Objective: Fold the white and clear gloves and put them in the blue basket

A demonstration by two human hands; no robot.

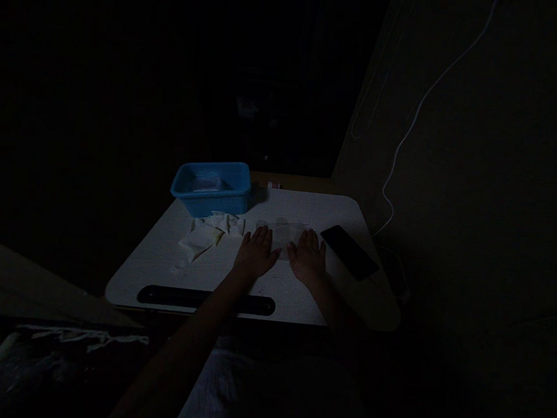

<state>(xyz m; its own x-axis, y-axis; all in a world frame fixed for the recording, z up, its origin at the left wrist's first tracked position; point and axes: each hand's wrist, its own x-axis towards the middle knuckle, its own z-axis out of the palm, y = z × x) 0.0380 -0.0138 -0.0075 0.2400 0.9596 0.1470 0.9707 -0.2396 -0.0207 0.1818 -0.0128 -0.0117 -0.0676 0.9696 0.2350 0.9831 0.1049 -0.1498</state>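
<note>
In the dim head view, my left hand (255, 254) lies flat on a small white table (294, 302), fingers stretched forward. My right hand (308, 258) rests the same way a short distance to the right. Between and under the hands is a thin, see-through sheet (282, 234), perhaps plastic, with faint greyish patches; its exact kind is too dark to make out. Both hands press on its sides and grasp nothing. Left of my left hand lie crumpled pale pieces (202, 236) that look like paper or wrapping.
A blue plastic basket (217, 202) with something pale inside stands at the table's back left. A dark phone-like slab (349, 251) lies to the right. Along the front edge runs a black slot (171, 296). A white cable (418, 111) hangs by the right wall.
</note>
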